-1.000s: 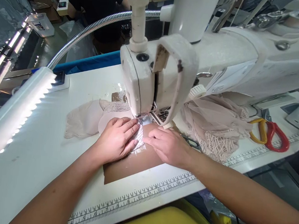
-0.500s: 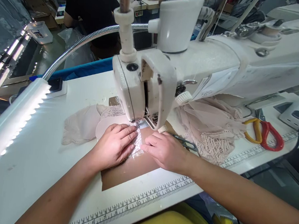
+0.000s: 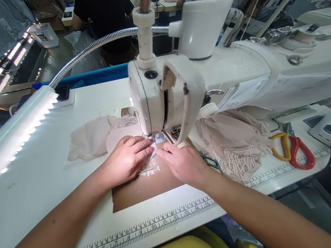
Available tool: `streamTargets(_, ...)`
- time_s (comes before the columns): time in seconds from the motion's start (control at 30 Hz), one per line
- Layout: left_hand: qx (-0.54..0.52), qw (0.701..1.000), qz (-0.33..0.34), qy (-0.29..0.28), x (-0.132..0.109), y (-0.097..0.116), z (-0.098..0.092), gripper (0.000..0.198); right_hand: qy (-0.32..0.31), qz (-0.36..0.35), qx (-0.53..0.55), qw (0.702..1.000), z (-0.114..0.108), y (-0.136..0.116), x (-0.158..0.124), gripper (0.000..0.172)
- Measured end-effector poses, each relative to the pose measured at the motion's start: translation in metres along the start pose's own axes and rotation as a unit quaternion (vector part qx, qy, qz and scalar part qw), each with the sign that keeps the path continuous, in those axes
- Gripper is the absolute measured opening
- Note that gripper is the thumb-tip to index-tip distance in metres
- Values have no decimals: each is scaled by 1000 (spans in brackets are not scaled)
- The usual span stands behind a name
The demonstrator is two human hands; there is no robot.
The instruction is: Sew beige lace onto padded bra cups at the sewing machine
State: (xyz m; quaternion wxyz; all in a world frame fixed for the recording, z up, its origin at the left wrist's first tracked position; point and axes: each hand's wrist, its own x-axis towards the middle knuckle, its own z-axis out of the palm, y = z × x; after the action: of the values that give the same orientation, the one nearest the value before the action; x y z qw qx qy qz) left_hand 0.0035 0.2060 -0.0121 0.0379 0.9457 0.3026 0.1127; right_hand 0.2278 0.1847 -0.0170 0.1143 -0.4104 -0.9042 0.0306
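Observation:
Under the needle of a white sewing machine point(image 3: 145, 95) lies a pale pink fabric piece point(image 3: 91, 137) with a lace edge, spread out to the left. My left hand point(image 3: 129, 155) presses on its near part, fingers together and closed at the needle; its thumb is partly hidden. My right hand point(image 3: 183, 162) is just right of the needle, thumb and fingers pinched at the edge of the same piece; what lies between the fingertips is too small to tell. Below the fingers is a shiny clear patch point(image 3: 151, 168) on a brown sheet point(image 3: 135, 198).
Right of the machine lie a bunched lace garment point(image 3: 236, 145), dark thread snips point(image 3: 211, 162) and scissors with red and yellow handles point(image 3: 301, 153). A ruler strip point(image 3: 153, 227) runs along the table's front. A lit lamp point(image 3: 16, 138) stands left. A person in black point(image 3: 102, 14) sits beyond.
My right hand has moved slightly up, closer to the needle. My left fingers have drawn together nearer the needle, and the white strip between the hands shows less. The view has shifted slightly.

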Motion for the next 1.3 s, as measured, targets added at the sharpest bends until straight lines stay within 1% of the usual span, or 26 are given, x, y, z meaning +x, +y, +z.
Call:
streamTargets(0.13,0,1000,-9,10,0,-1,1,32,-14,22,-17,1000,-1,-1,6,40)
streamTargets(0.27,13,999,-30,12,3,-1,1,32,-24,43,-16,999,-1,-1,8,38)
streamTargets(0.43,31,998,-43,13,3,-2,1,33,-7,39,-1,999,2,2,5,37)
streamTargets(0.67,48,997,-61,-10,2,-3,1,34,26,32,12,999,4,4,3,33)
streamTargets(0.77,70,994,-84,-31,3,2,-7,35,50,28,25,998,2,4,2,32)
streamTargets(0.87,78,989,-108,-70,0,12,-21,41,67,29,35,997,1,5,0,32)
streamTargets(0.97,51,983,-133,-116,-3,24,-35,39,64,32,44,997,0,7,-1,30)
streamTargets(1.03,30,979,-147,-136,-4,31,-39,35,64,28,49,996,0,8,-2,29)
streamTargets(1.1,15,979,-154,-135,-3,34,-39,34,72,21,50,996,0,8,-3,30)
streamTargets(1.2,-5,984,-142,-109,-2,33,-33,34,84,7,57,995,0,9,-5,31)
streamTargets(1.3,-20,989,-120,-86,-1,28,-29,33,97,-45,79,991,-1,10,-8,29)
